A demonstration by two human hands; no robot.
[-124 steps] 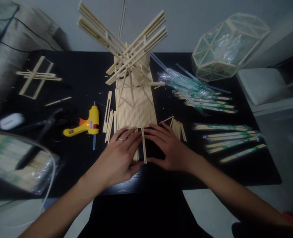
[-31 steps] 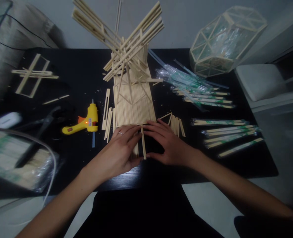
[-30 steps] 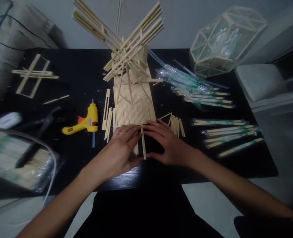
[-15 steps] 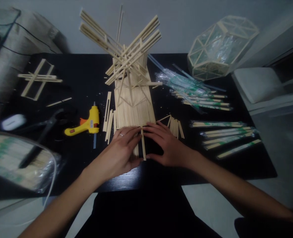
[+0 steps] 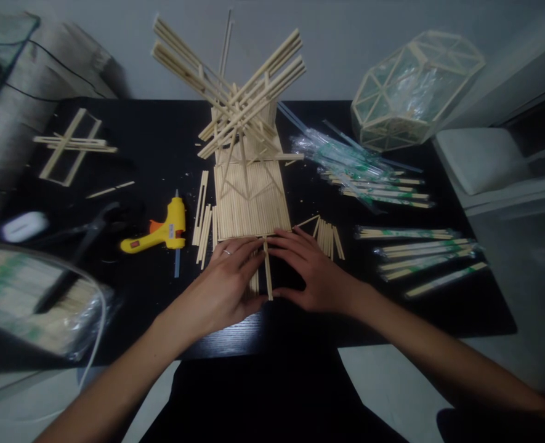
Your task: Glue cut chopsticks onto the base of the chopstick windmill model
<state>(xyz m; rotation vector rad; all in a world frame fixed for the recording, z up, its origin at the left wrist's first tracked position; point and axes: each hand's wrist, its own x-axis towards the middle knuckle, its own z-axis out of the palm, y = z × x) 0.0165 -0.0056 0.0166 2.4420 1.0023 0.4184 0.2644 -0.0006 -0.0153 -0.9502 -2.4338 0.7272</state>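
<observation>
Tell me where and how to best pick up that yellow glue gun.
I'd grip the yellow glue gun by its handle, coming from the left with the left hand. The gun lies flat, its handle sticking out leftward. That keeps fingers off the nozzle, which points away from the person and may be hot.

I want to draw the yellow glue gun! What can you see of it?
The glue gun is yellow, plastic-looking, with an orange trigger, a reddish switch on its handle and a nozzle. It lies on its side on the black table, nozzle pointing away, handle leftward. A bluish glue stick pokes out behind. No hand touches it.
</observation>
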